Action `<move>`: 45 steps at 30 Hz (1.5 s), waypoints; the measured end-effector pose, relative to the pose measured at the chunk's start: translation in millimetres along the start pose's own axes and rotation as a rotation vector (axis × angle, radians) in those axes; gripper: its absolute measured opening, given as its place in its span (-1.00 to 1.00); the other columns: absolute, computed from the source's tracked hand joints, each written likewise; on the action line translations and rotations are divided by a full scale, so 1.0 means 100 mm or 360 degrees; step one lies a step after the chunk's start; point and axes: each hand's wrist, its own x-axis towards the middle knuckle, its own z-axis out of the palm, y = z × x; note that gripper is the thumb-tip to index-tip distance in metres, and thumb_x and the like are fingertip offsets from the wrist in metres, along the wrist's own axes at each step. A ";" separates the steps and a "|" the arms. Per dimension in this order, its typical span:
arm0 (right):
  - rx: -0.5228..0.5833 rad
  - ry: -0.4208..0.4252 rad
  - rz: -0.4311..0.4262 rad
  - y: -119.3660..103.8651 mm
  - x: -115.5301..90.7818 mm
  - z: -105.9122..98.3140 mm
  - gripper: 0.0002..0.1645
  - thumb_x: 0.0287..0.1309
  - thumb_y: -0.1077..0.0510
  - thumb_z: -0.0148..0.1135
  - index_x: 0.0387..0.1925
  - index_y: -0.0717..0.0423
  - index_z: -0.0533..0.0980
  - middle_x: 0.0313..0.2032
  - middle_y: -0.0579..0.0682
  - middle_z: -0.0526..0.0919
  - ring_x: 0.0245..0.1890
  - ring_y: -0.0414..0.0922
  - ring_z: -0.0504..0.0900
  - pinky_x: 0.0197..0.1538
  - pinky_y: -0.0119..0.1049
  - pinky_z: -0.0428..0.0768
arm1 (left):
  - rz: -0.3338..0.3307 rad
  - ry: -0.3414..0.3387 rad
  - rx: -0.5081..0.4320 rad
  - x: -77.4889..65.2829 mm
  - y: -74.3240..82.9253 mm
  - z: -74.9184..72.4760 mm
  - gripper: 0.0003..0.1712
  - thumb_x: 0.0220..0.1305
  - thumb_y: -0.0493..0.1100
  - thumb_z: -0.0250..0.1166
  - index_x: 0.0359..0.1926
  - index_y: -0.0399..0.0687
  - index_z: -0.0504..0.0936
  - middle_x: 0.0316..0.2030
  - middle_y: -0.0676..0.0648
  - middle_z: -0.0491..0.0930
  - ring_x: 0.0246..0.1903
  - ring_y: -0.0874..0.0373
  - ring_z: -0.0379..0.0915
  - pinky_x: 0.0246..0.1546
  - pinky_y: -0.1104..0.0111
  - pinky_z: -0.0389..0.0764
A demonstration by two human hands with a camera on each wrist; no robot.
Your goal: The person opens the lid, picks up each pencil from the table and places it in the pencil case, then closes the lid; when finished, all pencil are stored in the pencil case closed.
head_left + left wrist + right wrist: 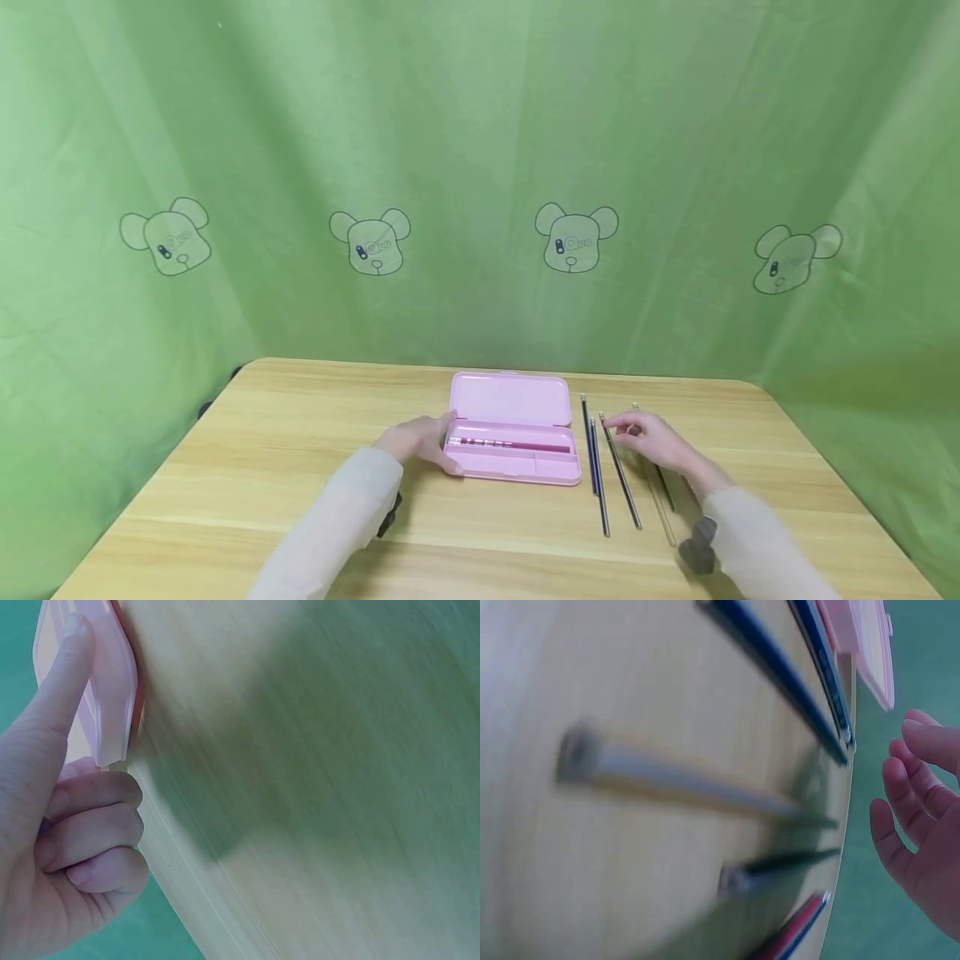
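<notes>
The pink pencil case (512, 400) lies with its lid raised, a red pencil (532, 447) in its long compartment. My left hand (422, 439) grips the case's left end, and in the left wrist view the thumb lies along the pink case (116, 712) with the other fingers curled. To the right of the case, my right hand (652, 442) hovers by the far end of a dark pencil (621, 479). Its fingers are loosely bent, and nothing shows between them in the right wrist view. A yellowish pencil (663, 515) lies beneath that hand.
More dark pencils (594, 467) lie side by side close to the case's right end. A red-and-blue pencil (799, 926) appears low in the right wrist view. The wooden table (300, 400) has a green curtain (465, 300) behind it.
</notes>
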 end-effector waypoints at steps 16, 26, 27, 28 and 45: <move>-0.0017 0.0052 0.0115 0.39 -0.47 -0.33 -0.63 0.06 0.36 0.15 -0.08 0.51 0.44 -0.37 0.12 0.55 -0.37 -0.20 0.50 -0.34 -0.43 0.55 | 0.0030 0.0001 -0.0015 0.01 -0.01 0.02 0.25 -0.23 0.23 0.44 0.40 -0.07 -0.03 0.22 -0.30 0.29 0.21 -0.12 0.23 0.22 0.09 0.27; -0.0049 -0.0034 0.0292 0.52 -0.69 -0.43 -0.56 0.03 0.35 0.15 -0.04 0.53 0.39 -0.39 0.06 0.53 -0.35 -0.11 0.50 -0.36 -0.40 0.52 | 0.0038 0.0000 -0.0035 -0.01 -0.01 0.02 0.25 -0.24 0.20 0.46 0.40 -0.10 -0.01 0.21 -0.32 0.30 0.19 -0.15 0.24 0.21 0.06 0.28; -0.0040 -0.0043 0.0302 0.52 -0.71 -0.44 -0.56 0.03 0.34 0.15 -0.03 0.53 0.39 -0.39 0.05 0.52 -0.35 -0.12 0.49 -0.37 -0.40 0.52 | 0.0038 0.0002 -0.0032 -0.01 -0.01 0.02 0.25 -0.23 0.20 0.46 0.40 -0.10 -0.01 0.20 -0.32 0.30 0.19 -0.15 0.24 0.20 0.06 0.28; -0.0037 -0.0053 0.0302 0.52 -0.72 -0.44 -0.55 0.04 0.33 0.15 -0.03 0.53 0.38 -0.38 0.05 0.53 -0.35 -0.14 0.49 -0.36 -0.40 0.52 | 0.0039 0.0006 -0.0030 0.00 -0.01 0.02 0.24 -0.24 0.20 0.46 0.39 -0.10 0.00 0.20 -0.32 0.31 0.19 -0.15 0.25 0.20 0.06 0.29; -0.0269 -0.0127 0.0352 0.52 -0.77 -0.50 -0.51 -0.05 0.30 0.21 -0.07 0.54 0.40 -0.36 0.13 0.57 -0.38 -0.08 0.50 -0.33 -0.24 0.53 | 0.0014 -0.0004 -0.0058 -0.03 0.00 0.00 0.23 -0.21 0.21 0.45 0.40 -0.07 -0.02 0.24 -0.30 0.26 0.23 -0.12 0.20 0.22 0.06 0.26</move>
